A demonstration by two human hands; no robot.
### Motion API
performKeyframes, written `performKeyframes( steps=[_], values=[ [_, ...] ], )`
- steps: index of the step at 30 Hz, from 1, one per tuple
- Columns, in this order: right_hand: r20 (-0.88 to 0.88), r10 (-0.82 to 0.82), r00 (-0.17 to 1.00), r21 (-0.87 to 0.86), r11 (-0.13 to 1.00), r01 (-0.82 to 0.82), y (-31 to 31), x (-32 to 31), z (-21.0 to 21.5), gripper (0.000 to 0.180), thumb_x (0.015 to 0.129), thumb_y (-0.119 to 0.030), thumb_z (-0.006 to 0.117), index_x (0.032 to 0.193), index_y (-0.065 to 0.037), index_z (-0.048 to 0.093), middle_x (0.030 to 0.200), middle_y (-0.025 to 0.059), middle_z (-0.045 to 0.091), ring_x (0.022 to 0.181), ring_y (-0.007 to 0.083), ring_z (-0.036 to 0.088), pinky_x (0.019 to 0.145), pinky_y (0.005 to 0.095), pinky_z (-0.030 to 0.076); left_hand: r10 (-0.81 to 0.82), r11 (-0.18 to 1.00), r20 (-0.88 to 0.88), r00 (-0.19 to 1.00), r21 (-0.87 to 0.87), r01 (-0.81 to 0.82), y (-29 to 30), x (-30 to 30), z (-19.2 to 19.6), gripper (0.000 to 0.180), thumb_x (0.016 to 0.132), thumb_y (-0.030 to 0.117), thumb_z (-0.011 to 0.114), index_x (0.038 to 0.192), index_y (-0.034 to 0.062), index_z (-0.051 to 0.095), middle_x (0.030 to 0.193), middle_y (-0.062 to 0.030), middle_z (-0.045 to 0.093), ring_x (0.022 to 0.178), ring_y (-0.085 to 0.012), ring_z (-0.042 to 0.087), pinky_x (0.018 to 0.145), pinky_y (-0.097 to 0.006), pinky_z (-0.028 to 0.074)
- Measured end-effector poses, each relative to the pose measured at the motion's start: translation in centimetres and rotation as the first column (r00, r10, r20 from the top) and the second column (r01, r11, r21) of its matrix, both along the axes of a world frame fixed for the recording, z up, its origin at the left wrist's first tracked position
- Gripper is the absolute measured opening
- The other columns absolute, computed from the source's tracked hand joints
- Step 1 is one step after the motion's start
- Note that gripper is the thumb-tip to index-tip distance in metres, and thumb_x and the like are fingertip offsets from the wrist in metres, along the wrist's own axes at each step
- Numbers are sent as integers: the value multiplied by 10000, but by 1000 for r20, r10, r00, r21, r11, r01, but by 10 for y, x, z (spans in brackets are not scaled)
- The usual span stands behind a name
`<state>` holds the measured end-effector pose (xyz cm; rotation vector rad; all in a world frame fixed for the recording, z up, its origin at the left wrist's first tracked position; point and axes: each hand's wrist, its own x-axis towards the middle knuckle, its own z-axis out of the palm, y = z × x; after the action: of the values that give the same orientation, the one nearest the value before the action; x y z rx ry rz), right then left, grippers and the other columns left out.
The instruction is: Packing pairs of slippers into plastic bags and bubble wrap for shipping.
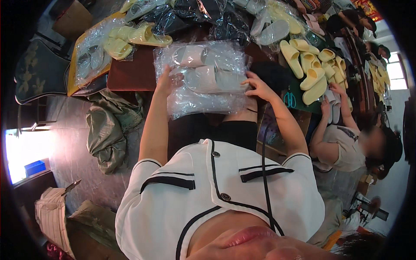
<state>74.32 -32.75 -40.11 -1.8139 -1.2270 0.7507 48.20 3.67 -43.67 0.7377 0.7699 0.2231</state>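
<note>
In front of me, partly over my lap, lies a clear plastic bag with a pair of white slippers (pixel 203 79) in it, the slippers side by side. The crinkled near part of the plastic hangs toward my knees. My left hand (pixel 166 81) rests at the bag's left edge, its fingers stretched out over the film. At the right edge is my right hand (pixel 260 88), fingers apart and slightly bent, with the fingertips at the plastic. Neither hand is closed round the bag. Whether another bag lies beneath is hard to make out.
Yellow slippers (pixel 313 71) are heaped on the right, where a co-worker's hands (pixel 333 96) hold light slippers. Bagged slippers (pixel 273 31) and dark plastic (pixel 190 19) lie at the back. A chair (pixel 43 71) and green sack (pixel 110 130) are on the left.
</note>
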Motion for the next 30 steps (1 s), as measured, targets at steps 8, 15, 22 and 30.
performKeyframes(
  steps=[8,15,22,30],
  values=[
    [-130,-110,985,-4,994,111,37,10,3,454,854,-83,743,1289,-15,630,1176,113,695,1063,198,637,971,342,484,-67,954,-15,998,293,69,-2,-6,-43,338,1014,239,618,1250,5,559,967,-114,650,814,-196,651,696,-356,589],
    [223,-159,962,-198,959,204,57,9,-20,595,745,-56,814,1310,-44,631,1037,122,715,931,209,682,807,353,541,-30,964,-1,1000,264,29,-11,2,-49,269,1035,181,568,1166,-52,598,974,-117,631,835,-206,662,719,-355,602],
    [-364,-359,860,-16,925,380,81,34,-18,392,834,-175,803,1128,65,705,928,67,710,833,155,637,768,308,503,-74,953,-44,996,291,84,-5,-5,-43,238,1045,143,533,1169,-47,608,993,-125,650,851,-212,684,770,-354,623],
    [-597,-439,671,-264,898,352,108,46,-43,392,944,-229,700,1221,39,631,1073,116,700,937,211,683,832,357,542,-71,934,-68,995,346,90,-6,-3,-37,479,1006,400,616,1201,-38,628,952,-91,656,783,-171,662,687,-318,597]
  ],
)
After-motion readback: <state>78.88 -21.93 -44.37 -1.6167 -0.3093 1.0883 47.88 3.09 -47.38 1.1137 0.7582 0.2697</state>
